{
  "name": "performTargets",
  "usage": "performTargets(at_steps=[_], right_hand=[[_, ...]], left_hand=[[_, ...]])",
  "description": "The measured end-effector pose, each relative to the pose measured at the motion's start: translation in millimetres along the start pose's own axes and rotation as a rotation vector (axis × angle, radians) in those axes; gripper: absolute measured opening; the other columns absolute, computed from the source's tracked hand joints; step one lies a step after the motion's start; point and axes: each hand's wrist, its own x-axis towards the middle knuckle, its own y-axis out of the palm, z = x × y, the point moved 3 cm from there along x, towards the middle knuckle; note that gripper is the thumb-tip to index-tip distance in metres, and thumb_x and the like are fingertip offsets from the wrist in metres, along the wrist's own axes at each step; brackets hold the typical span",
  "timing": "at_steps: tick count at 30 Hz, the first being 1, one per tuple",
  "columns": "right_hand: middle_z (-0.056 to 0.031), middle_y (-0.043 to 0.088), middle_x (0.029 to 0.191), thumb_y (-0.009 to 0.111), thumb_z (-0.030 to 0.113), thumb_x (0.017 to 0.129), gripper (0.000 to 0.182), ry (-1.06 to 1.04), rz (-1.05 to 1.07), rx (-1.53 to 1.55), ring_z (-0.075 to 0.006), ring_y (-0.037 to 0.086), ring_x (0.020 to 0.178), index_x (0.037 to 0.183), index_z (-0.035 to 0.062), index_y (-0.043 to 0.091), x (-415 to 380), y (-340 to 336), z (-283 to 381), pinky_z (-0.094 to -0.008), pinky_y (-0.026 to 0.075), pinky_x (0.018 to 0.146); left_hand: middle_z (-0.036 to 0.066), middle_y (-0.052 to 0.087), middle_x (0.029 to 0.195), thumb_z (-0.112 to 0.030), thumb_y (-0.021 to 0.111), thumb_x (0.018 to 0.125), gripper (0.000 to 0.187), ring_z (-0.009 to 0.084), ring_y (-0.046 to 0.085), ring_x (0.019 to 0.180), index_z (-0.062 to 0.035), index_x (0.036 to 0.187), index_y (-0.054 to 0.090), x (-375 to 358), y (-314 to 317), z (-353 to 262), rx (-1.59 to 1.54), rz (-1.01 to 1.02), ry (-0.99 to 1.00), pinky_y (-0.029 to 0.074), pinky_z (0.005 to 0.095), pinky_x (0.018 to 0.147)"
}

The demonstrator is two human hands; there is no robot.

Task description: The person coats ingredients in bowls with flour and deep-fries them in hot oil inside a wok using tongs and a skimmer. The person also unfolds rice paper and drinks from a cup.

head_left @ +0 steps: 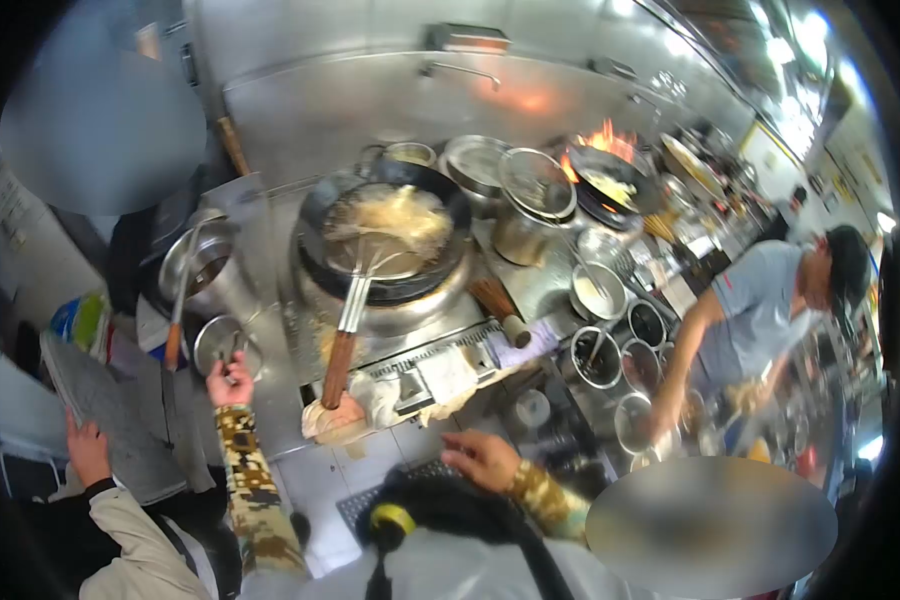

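Note:
My left hand [231, 382], in a camouflage sleeve, is closed at the near edge of a round metal lid or bowl [227, 350]; what its fingers grip is too small to make out. My right hand [482, 460] hangs above the floor with its fingers apart and nothing in it. Ahead of me, a large black wok [315, 215] sits on a burner with pale food frying in it. A strainer with a wooden handle [339, 368] rests across the wok, its handle end over a cloth [328, 420].
A metal pot [232, 290] with a ladle stands at left. Another person's hand [89, 450] is at far left. At right, a person in grey [760, 310] reaches into bowls. Flames [610, 142] rise behind a second wok [610, 185]. A brush [495, 300] lies beside the burner.

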Motion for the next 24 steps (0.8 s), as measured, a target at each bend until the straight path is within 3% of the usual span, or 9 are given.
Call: performTargets(at_steps=[5, 7, 9, 11, 14, 17, 19, 21, 24], right_hand=[[-0.0163, 0.068, 0.093, 0.069, 0.027, 0.088, 0.030, -0.038, -0.218, -0.114, -0.0279, 0.067, 0.081, 0.108, 0.0045, 0.068, 21.4, -76.4, -23.7, -0.0353, 0.052, 0.073], [-0.0135, 0.067, 0.086, 0.068, 0.023, 0.088, 0.019, -0.248, -0.581, -0.240, -0.0266, 0.066, 0.076, 0.095, 0.0048, 0.069, 28.2, -151.1, -31.1, -0.0353, 0.051, 0.067], [-0.0130, 0.069, 0.092, 0.060, 0.018, 0.094, 0.022, -0.072, -0.896, -0.156, -0.0185, 0.064, 0.081, 0.106, 0.0014, 0.067, 35.3, -236.9, -53.5, -0.0311, 0.051, 0.070], [-0.0159, 0.069, 0.097, 0.062, 0.025, 0.093, 0.033, -0.052, -1.022, -0.351, -0.0219, 0.066, 0.086, 0.112, -0.0016, 0.065, 58.7, -307.8, -73.4, -0.0336, 0.051, 0.077], [-0.0127, 0.068, 0.099, 0.063, 0.032, 0.092, 0.036, -0.100, -0.565, -0.336, -0.0191, 0.064, 0.080, 0.112, 0.0013, 0.064, 132.8, -385.7, -160.9, -0.0286, 0.050, 0.072], [-0.0068, 0.065, 0.087, 0.061, 0.031, 0.092, 0.026, 0.183, -0.295, 0.635, -0.0090, 0.053, 0.057, 0.105, 0.0080, 0.063, 171.4, -351.4, -150.6, -0.0198, 0.042, 0.047], [-0.0021, 0.061, 0.078, 0.059, 0.019, 0.090, 0.016, -0.276, -0.354, 0.229, -0.0042, 0.046, 0.048, 0.103, 0.0102, 0.061, 227.4, -376.0, -220.3, -0.0162, 0.034, 0.038], [-0.0006, 0.059, 0.074, 0.057, 0.011, 0.088, 0.019, 0.045, -0.252, 0.633, -0.0037, 0.045, 0.048, 0.106, 0.0101, 0.058, 208.8, -346.8, -148.5, -0.0151, 0.035, 0.039], [-0.0003, 0.060, 0.072, 0.054, 0.003, 0.084, 0.028, 0.023, -0.280, 0.701, -0.0031, 0.045, 0.047, 0.111, 0.0082, 0.059, 216.9, -298.3, -65.6, -0.0162, 0.036, 0.038]], left_hand=[[0.017, 0.068, 0.102, -0.035, 0.047, 0.098, 0.043, 0.0214, 0.067, 0.073, 0.0029, 0.115, 0.058, -22.2, -1.5, 28.4, 0.243, -0.052, 0.055, 0.054, 0.0303, 0.055], [0.013, 0.069, 0.100, -0.035, 0.048, 0.097, 0.040, 0.0186, 0.066, 0.072, -0.0010, 0.113, 0.060, -43.9, -5.9, 53.6, 0.319, -0.074, 0.101, 0.053, 0.0284, 0.054], [0.009, 0.070, 0.097, -0.036, 0.050, 0.097, 0.037, 0.0157, 0.066, 0.071, -0.0046, 0.111, 0.062, -73.4, -14.2, 76.1, 0.403, -0.118, 0.182, 0.052, 0.0271, 0.054], [0.005, 0.070, 0.094, -0.037, 0.052, 0.096, 0.034, 0.0128, 0.065, 0.069, -0.0079, 0.108, 0.064, -95.6, -19.4, 100.8, 0.491, -0.164, 0.297, 0.051, 0.0265, 0.055], [0.001, 0.067, 0.083, -0.033, 0.059, 0.090, 0.026, 0.0097, 0.057, 0.060, -0.0105, 0.101, 0.065, -118.0, -34.3, 134.8, 0.525, -0.338, 0.372, 0.046, 0.0253, 0.050], [0.000, 0.063, 0.075, -0.029, 0.063, 0.084, 0.019, 0.0104, 0.052, 0.056, -0.0109, 0.091, 0.064, -134.8, -46.2, 164.0, 0.533, -0.490, 0.408, 0.042, 0.0244, 0.048], [0.001, 0.062, 0.073, -0.027, 0.063, 0.084, 0.017, 0.0111, 0.053, 0.055, -0.0102, 0.087, 0.063, -143.8, -59.7, 179.5, 0.503, -0.538, 0.406, 0.042, 0.0253, 0.047], [0.004, 0.062, 0.071, -0.024, 0.063, 0.084, 0.016, 0.0129, 0.055, 0.054, -0.0085, 0.084, 0.062, -146.6, -83.6, 193.0, 0.620, -0.512, 0.472, 0.044, 0.0280, 0.047], [0.008, 0.064, 0.072, -0.020, 0.061, 0.085, 0.014, 0.0169, 0.058, 0.055, -0.0059, 0.085, 0.060, -131.6, -173.3, 189.4, 0.742, -0.631, 0.387, 0.049, 0.0322, 0.049]])
